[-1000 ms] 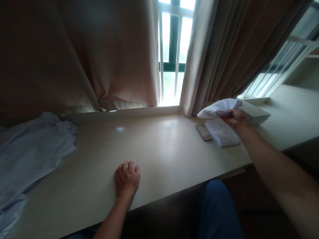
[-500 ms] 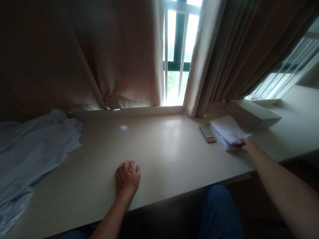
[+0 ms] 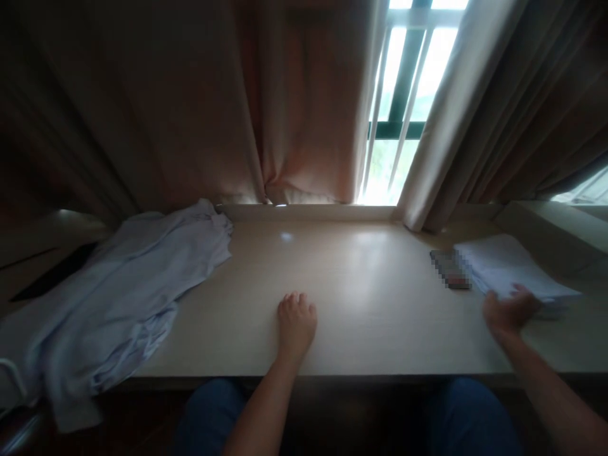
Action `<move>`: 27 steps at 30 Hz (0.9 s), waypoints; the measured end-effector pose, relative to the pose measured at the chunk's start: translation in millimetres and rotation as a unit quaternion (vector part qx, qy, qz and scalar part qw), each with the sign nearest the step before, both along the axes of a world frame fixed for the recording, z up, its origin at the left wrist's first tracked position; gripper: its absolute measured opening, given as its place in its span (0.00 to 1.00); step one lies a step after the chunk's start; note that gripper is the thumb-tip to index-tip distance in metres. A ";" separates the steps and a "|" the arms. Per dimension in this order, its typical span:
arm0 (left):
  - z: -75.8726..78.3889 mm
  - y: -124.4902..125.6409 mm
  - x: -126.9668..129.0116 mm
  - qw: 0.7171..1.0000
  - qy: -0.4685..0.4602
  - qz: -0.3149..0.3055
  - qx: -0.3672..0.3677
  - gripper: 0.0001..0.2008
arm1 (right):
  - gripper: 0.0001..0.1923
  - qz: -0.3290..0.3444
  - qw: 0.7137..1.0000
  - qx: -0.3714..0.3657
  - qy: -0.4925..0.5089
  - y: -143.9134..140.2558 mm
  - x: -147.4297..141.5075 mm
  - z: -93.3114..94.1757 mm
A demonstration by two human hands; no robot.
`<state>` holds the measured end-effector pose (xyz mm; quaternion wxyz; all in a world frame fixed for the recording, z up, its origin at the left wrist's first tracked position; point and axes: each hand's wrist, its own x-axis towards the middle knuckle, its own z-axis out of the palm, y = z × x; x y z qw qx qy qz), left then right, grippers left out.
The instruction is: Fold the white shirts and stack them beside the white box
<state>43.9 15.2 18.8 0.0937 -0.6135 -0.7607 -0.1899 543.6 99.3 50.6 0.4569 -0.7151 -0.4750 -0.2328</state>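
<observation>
**Folded white cloth down on the stack, right hand easing off**

Since a second ago the white cloth I had lifted in my right hand [image 3: 510, 311] has come down onto the folded white stack [image 3: 510, 271] at the right end of the desk [image 3: 361, 297]; my view has also swung left, so the window sits further right now. That hand is loose at the stack's near edge, fingers curled against it, gripping nothing as far as I can tell. My left hand [image 3: 296, 322] lies flat and empty on the desk near the front edge, well apart from the stack.

Done, I judge: one piece folded and stacked. Left: the crumpled pale blue garment [image 3: 128, 297] heaped at the left end, hanging over the front edge, untouched.

Stack: soft thin fabric, squared flat layers, crisp edges. Blue garment: limp, wrinkled, no shape. Desk: smooth pale wood-look laminate, slight sheen. Small dark flat object [image 3: 446, 273] just beside the stack, blurred out. Heavy beige curtains [image 3: 304, 107] hang in thick folds, parted over a barred window [image 3: 403, 95].
</observation>
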 end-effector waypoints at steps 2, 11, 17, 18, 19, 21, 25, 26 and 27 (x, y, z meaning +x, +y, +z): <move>-0.1 -1.4 -0.7 1.000 -0.020 -0.005 0.004 0.20 | 0.26 0.073 0.997 -0.028 -0.005 -15.3 -59.4 -25.9; -3.5 -3.9 -4.5 1.000 -0.023 -0.009 0.014 0.20 | 0.15 0.340 0.906 -0.246 -0.053 -77.5 -242.3 -45.9; -5.1 -2.7 -4.3 1.000 -0.020 -0.007 0.011 0.21 | 0.16 0.350 0.903 -0.247 -0.031 -75.7 -234.4 -42.0; -5.3 -2.7 -4.3 1.000 -0.015 -0.005 0.012 0.21 | 0.16 0.350 0.904 -0.246 -0.028 -75.6 -234.6 -42.5; -5.4 -2.8 -4.4 1.000 -0.011 -0.005 0.012 0.21 | 0.16 0.349 0.904 -0.244 -0.027 -75.7 -235.2 -43.0; -5.4 -3.3 -4.8 1.000 -0.008 -0.008 0.014 0.21 | 0.15 0.347 0.906 -0.243 -0.028 -76.2 -236.4 -44.1; -4.6 -4.3 -5.8 1.000 -0.015 -0.011 0.020 0.21 | 0.15 0.347 0.905 -0.244 -0.037 -76.2 -235.8 -46.1; -4.4 -4.5 -5.9 1.000 -0.014 -0.011 0.022 0.21 | 0.15 0.345 0.905 -0.244 -0.042 -76.0 -235.3 -46.4; -4.2 -4.7 -6.0 1.000 -0.013 -0.012 0.024 0.21 | 0.15 0.341 0.906 -0.245 -0.049 -75.8 -234.9 -46.6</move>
